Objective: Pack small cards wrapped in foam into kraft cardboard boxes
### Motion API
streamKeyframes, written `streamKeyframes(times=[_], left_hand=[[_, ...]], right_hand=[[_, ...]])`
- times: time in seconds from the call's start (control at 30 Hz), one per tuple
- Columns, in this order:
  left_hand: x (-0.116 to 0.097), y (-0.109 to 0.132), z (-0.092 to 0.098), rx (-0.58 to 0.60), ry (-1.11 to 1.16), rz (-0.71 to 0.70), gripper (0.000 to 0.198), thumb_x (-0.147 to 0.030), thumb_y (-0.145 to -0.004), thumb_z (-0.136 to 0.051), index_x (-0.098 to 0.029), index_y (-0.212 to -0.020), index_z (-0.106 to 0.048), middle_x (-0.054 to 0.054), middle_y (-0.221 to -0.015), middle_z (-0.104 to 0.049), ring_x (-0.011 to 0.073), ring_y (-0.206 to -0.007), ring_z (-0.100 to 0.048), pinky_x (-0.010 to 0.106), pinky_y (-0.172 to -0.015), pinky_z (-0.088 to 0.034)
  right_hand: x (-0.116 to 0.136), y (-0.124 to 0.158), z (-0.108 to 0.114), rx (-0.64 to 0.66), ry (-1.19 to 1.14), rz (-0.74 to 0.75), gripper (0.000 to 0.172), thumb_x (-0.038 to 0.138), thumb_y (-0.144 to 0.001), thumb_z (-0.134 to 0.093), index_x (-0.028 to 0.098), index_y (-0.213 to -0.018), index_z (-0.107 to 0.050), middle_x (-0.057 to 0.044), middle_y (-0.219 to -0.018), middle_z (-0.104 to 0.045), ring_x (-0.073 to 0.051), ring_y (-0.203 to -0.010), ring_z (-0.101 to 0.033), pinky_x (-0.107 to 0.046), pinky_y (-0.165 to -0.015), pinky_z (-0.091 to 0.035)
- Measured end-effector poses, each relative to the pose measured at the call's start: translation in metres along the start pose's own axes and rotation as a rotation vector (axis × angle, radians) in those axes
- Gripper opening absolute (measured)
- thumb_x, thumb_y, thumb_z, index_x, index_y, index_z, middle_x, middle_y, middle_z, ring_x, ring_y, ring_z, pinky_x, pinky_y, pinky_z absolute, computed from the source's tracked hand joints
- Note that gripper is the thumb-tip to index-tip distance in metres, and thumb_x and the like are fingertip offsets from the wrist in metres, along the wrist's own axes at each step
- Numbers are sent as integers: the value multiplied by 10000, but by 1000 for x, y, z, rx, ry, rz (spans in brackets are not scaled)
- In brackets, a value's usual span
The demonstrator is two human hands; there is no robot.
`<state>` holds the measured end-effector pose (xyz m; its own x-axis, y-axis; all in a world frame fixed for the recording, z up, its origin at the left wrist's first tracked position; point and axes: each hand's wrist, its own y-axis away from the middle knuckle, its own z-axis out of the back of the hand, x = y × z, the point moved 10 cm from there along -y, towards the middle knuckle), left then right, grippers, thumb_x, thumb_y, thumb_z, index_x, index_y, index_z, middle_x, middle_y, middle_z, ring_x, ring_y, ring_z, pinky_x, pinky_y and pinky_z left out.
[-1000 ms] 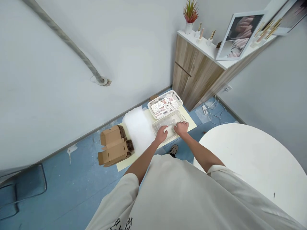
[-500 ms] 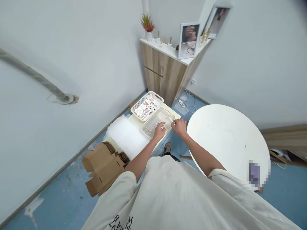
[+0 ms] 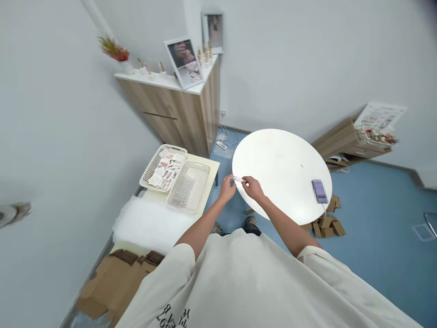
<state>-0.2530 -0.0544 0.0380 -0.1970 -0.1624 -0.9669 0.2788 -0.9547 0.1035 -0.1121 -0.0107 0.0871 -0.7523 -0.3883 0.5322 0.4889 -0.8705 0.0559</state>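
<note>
Both of my hands are out in front, at the left edge of the round white table point(image 3: 276, 159). My left hand point(image 3: 226, 189) pinches one end of a small clear, whitish strip point(image 3: 238, 179), while the fingers of my right hand point(image 3: 251, 187) close on its other end. The strip is too small for its kind to show. To the left of my hands, a white plastic basket point(image 3: 208, 169) contains clear plastic pieces. Beside it a second white basket point(image 3: 146, 175) is filled with small printed cards or packets point(image 3: 167, 168).
White foam sheets point(image 3: 153, 223) and flattened cardboard boxes point(image 3: 112, 278) lie along the left. A wooden cabinet point(image 3: 177, 118) stands behind the baskets. On the round table's right side rests a blurred-out purple item point(image 3: 320, 191). A power strip point(image 3: 221, 145) is on the floor.
My view has turned to the right. My hands have left the clear-piece basket and come to the round table's edge, with the strip now between them.
</note>
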Motion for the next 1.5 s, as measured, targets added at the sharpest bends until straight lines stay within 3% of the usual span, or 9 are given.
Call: streamKeyframes(times=[0.23, 0.43, 0.57, 0.67, 0.83, 1.0, 1.17, 1.27, 1.5], left_hand=[[-9, -13, -128, 116, -78, 5, 193, -142, -863, -635, -166, -1052, -664, 105, -1174, -594, 187, -992, -677, 369, -975, -536], [15, -19, -233, 194, -191, 140, 292, -26, -807, -626, -175, -1057, -644, 100, -1183, -571, 184, -987, -667, 369, -948, -543], [35, -18, -288, 232, -254, 203, 326, -26, -798, -603, -179, -1085, -631, 104, -1200, -562, 198, -1019, -643, 393, -977, -521], [43, -19, -314, 263, -286, 205, 387, -16, -780, -578, -191, -1123, -619, 103, -1207, -576, 223, -1096, -615, 411, -1013, -492], [37, -26, -329, 323, -291, 148, 487, -7, -752, -547, -210, -1192, -591, 101, -1293, -588, 252, -1248, -547, 439, -1116, -403], [45, -13, -308, 192, -327, 301, 384, -58, -773, -544, -201, -1129, -573, 110, -1206, -621, 245, -1143, -601, 426, -1018, -462], [67, 15, -331, 390, -254, 470, 229, -123, -767, -617, -218, -972, -584, 53, -1033, -683, 216, -968, -657, 387, -912, -509], [67, 13, -338, 421, -228, 438, 354, -135, -728, -658, -208, -1067, -587, 93, -1192, -645, 223, -1030, -650, 371, -916, -512], [62, -1, -326, 400, -228, 351, 668, -59, -689, -605, -212, -1328, -483, 130, -1431, -485, 262, -1290, -517, 419, -1086, -419]], right_hand=[[-139, 49, 30, -90, -178, -234, 316, 225, -907, -494, 208, -1195, -623, -83, -1203, -654, -195, -1011, -643, -338, -938, -495], [-248, 73, 35, -76, -340, -376, 306, 208, -861, -510, 202, -1142, -631, -87, -1199, -621, -188, -997, -639, -346, -961, -503], [-304, 82, 26, -11, -391, -485, 388, 198, -832, -529, 210, -1213, -604, -100, -1259, -565, -189, -1022, -634, -351, -984, -499], [-329, 88, 19, 27, -391, -512, 421, 194, -826, -536, 224, -1242, -593, -99, -1277, -542, -199, -1067, -619, -356, -999, -494], [-349, 97, 8, 99, -370, -520, 438, 207, -870, -504, 220, -1304, -563, -99, -1291, -536, -189, -1060, -622, -333, -974, -507], [-351, 87, 19, 99, -273, -482, 406, 200, -887, -472, 212, -1276, -587, -101, -1356, -510, -205, -1147, -588, -339, -984, -489], [-342, 64, 28, 178, -81, -408, 460, 132, -841, -494, 263, -1267, -606, -57, -1482, -476, -263, -1362, -415, -450, -1088, -378], [-342, 63, 23, 242, -61, -415, 501, 125, -844, -487, 286, -1308, -585, -42, -1460, -510, -260, -1356, -416, -461, -1094, -356], [-332, 97, 4, 257, -121, -463, 589, 180, -867, -511, 261, -1449, -475, -91, -1472, -474, -274, -1310, -457, -411, -1049, -392]])
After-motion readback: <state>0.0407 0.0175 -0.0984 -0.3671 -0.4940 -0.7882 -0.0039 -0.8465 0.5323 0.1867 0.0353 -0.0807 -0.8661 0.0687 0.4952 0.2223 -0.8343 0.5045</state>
